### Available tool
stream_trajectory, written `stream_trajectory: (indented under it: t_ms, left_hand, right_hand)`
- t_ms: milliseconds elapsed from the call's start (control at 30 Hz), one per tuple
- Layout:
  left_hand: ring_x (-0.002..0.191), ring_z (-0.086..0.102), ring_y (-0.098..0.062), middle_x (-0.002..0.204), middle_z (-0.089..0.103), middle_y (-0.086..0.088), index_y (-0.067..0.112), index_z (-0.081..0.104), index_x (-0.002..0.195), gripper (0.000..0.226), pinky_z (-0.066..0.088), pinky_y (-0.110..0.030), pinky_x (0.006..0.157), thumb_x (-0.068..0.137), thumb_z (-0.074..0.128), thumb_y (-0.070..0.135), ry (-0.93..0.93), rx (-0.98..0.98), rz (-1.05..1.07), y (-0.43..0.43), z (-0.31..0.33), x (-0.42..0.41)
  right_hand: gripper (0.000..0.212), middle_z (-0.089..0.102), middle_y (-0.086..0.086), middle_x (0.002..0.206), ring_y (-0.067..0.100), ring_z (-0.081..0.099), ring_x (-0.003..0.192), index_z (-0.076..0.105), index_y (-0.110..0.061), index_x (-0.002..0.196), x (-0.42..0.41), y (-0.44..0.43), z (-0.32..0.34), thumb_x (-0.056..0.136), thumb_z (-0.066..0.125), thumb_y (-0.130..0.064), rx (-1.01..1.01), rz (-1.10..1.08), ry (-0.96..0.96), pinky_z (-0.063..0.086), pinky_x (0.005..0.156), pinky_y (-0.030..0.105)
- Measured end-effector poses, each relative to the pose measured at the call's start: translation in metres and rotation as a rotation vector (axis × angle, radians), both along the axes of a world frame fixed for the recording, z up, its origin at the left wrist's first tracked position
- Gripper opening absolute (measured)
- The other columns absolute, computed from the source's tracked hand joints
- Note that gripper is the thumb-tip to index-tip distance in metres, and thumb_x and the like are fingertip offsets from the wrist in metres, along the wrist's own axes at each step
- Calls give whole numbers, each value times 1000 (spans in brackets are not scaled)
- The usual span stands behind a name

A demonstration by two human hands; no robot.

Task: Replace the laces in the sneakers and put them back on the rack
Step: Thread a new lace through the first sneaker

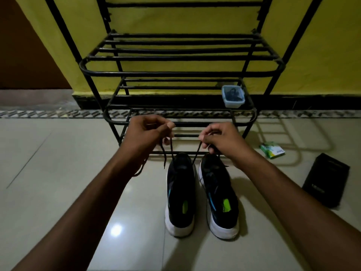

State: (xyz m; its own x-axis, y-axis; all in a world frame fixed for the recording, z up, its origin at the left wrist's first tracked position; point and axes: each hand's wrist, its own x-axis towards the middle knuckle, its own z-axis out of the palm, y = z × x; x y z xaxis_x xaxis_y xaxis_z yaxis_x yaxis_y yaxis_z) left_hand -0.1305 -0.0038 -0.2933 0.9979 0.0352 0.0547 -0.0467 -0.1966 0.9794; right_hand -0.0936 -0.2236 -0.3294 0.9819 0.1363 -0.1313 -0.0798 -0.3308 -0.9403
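Observation:
Two dark sneakers with white soles stand side by side on the floor, toes toward the rack: the left sneaker (180,194) and the right sneaker (218,194). A black lace (172,153) rises from the left sneaker's toe end in two strands. My left hand (148,132) pinches one strand, with its loose tail hanging down. My right hand (218,137) pinches the other strand above the right sneaker's toe. The black metal shoe rack (179,73) stands just behind, against the yellow wall.
A small blue-white plastic tub (233,95) holding dark laces sits on the rack's lower shelf at the right. A green-and-white packet (272,150) and a black box (326,179) lie on the tiled floor to the right.

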Motion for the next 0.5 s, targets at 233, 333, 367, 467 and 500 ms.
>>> stream_trajectory:
  t_ms: [233,333,367,467,500]
  left_hand:
    - [85,72,-25,108,74,-20,0,70,116,24,58,-31,73,99,52,-2,71,-275,-88,7,50,-16]
    - [87,75,-34,98,75,-22,-4,72,107,19,64,-35,75,89,66,-6,-7,-155,-35,13,55,-19]
    - [86,75,-35,93,76,-21,-4,73,102,15,63,-34,72,87,70,-4,-47,-81,-29,16,58,-19]
    - [67,74,-21,75,75,-11,6,75,88,10,54,-25,55,88,76,15,-131,181,-19,21,70,-17]
    - [60,69,-16,70,73,-8,8,75,84,15,51,-24,52,89,76,22,-129,233,-9,21,74,-15]
  right_hand:
    - [24,69,21,80,20,63,59,67,10,102,2,13,77,95,44,8,350,16,220,47,54,27]
    - [43,71,29,97,29,72,76,63,11,110,-6,17,90,83,31,18,469,34,312,56,63,30]
    - [44,72,28,100,30,74,83,64,10,110,-9,18,92,83,31,20,463,28,303,58,66,31]
    - [25,75,24,94,29,76,86,66,8,106,-17,23,90,90,50,18,409,-36,192,62,73,35]
    - [17,75,22,89,28,76,81,67,7,103,-20,24,88,90,58,14,397,-64,165,61,73,35]
